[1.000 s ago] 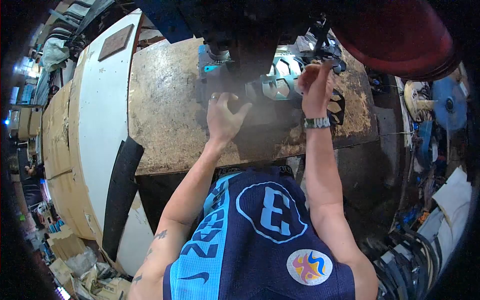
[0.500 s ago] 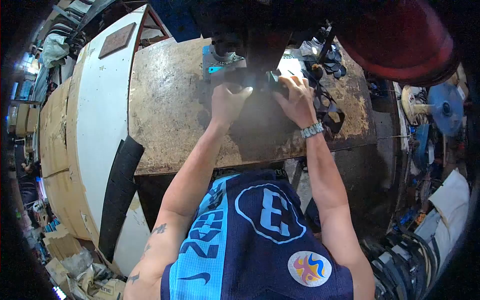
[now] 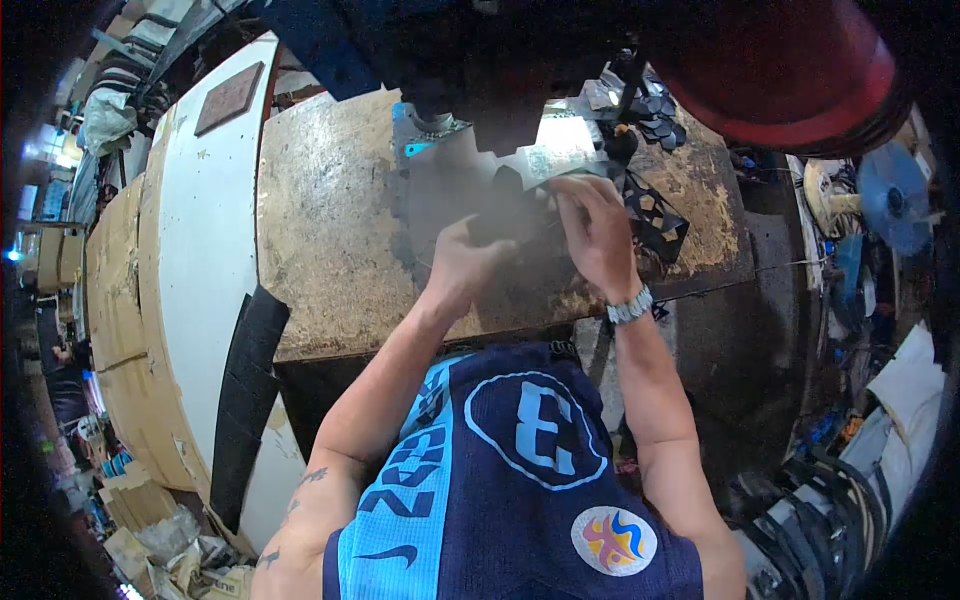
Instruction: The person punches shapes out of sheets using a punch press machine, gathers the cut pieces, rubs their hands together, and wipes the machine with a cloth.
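My left hand (image 3: 465, 262) is over the worn wooden table (image 3: 325, 190), its thumb pointing right beside a small dark piece (image 3: 503, 205). A hazy smear covers the area round its fingertips, so their hold is unclear. My right hand (image 3: 597, 232), with a watch (image 3: 629, 305) at the wrist, has its fingers bent together toward the dark piece; what they pinch is too blurred to make out. Just beyond the hands lies a brightly lit pale sheet (image 3: 562, 145). Above it hangs a dark machine part (image 3: 500, 110).
Black cut-out material (image 3: 655, 215) and small dark pieces (image 3: 660, 125) lie at the table's right. A big red machine part (image 3: 790, 80) overhangs the upper right. A white board (image 3: 205, 220) leans left, and a blue fan (image 3: 893, 200) stands at right.
Both hands have drawn back a little toward my body since half a second ago. Compared with a second ago, my right hand is further left, and the cut-out sheet no longer shows beside it.
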{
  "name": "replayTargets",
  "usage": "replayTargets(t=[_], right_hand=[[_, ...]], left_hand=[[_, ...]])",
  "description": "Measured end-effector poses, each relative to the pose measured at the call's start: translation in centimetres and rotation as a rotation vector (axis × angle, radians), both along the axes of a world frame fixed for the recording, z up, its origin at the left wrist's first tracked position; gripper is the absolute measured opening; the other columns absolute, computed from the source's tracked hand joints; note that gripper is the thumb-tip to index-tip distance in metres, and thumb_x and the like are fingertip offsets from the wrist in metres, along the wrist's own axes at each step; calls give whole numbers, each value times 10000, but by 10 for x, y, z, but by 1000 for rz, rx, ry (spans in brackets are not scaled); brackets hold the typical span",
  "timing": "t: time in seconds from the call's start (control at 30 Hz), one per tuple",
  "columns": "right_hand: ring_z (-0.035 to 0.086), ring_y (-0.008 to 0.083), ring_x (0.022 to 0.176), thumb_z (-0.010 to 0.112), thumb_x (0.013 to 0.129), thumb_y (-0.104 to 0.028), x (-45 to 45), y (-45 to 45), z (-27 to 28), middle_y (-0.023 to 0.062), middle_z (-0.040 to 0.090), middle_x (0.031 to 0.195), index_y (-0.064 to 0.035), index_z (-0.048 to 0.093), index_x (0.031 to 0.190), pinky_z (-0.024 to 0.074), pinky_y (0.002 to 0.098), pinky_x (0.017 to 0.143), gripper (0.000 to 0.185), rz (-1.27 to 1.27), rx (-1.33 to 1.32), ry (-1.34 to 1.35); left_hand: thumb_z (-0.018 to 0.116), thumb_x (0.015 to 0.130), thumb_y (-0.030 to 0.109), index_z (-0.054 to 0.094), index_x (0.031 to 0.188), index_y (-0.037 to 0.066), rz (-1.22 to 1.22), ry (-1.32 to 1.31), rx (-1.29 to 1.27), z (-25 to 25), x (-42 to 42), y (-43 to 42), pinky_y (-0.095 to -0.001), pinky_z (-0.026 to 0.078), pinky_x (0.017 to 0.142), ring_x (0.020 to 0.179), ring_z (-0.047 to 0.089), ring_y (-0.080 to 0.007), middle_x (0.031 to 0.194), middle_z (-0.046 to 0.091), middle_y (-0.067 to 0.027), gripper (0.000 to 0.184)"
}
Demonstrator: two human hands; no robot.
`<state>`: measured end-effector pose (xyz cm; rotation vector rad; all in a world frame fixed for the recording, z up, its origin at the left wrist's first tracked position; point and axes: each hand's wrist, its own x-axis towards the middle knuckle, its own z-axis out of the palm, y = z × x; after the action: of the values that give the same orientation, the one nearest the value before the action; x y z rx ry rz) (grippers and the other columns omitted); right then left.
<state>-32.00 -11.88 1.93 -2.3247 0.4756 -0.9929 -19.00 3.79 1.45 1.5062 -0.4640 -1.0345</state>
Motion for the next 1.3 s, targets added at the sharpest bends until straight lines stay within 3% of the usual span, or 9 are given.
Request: replayTargets(t=[0.33,0.47,0.67,0.77,0.83,0.9,1.07,1.2,1.3], right_hand=[[584,340,1028,749,782,-358,65,-2,-53,155,616,1084,-35,653,1037,459,470,864,422,-196,-293,322],[614,302,954,721,794,-245,49,-8,-24,106,650,851,-93,662,806,458,453,912,164,-214,52,146],[662,194,821,752,797,-194,-15,-134,-14,135,688,890,16,675,981,524,375,711,290,-342,615,-148],[587,280,1140,780,796,-459,-28,-232,-51,205,676,1156,84,688,1075,426,398,989,618,-572,661,528],[605,212,579,736,756,-250,-44,-243,-86,117,689,694,94,675,783,472,407,555,350,-478,386,9],[542,53,558,627,960,-332,-68,-175,-15,-15,614,664,-36,684,818,384,222,496,334,-267,765,24],[709,210,624,384,1009,-606,-129,-42,-39,152,737,857,10,682,1029,511,233,448,684,452,1683,560],[707,261,968,428,1003,-587,-125,24,-77,163,709,1117,-99,573,1303,544,250,486,591,795,1964,73],[699,198,919,596,989,-414,-104,9,-84,22,726,1058,-176,617,1245,571,330,698,350,111,2035,-702]], left_hand=[[717,845,43,660,1112,-37,-12,88,99,2,-22,28,-269,527,538,698,637,-145,946,698,-81,285],[714,856,50,662,1028,-29,24,87,103,-20,-25,38,-275,529,554,665,639,-147,882,697,-73,197],[729,845,64,644,993,-23,143,42,115,-8,-35,35,-264,516,559,663,637,-130,852,692,-78,191],[721,843,50,643,1015,-6,165,32,155,-2,-42,31,-244,507,562,668,632,-112,850,690,-63,197],[723,841,42,642,1040,5,199,39,80,-7,-45,28,-236,502,563,660,623,-96,844,687,-40,219],[725,841,42,640,1045,7,227,26,61,5,-51,25,-234,502,567,670,626,-94,853,689,-41,223],[702,862,36,618,1119,5,180,54,-3,26,-56,23,-252,543,677,783,658,-107,951,702,-59,273],[689,868,24,591,1175,-12,143,301,-125,37,-52,27,-322,575,814,911,687,-173,1072,687,-95,325],[710,834,53,623,1184,-21,127,347,-115,46,-34,15,-261,496,651,795,622,-133,977,681,-77,369]])
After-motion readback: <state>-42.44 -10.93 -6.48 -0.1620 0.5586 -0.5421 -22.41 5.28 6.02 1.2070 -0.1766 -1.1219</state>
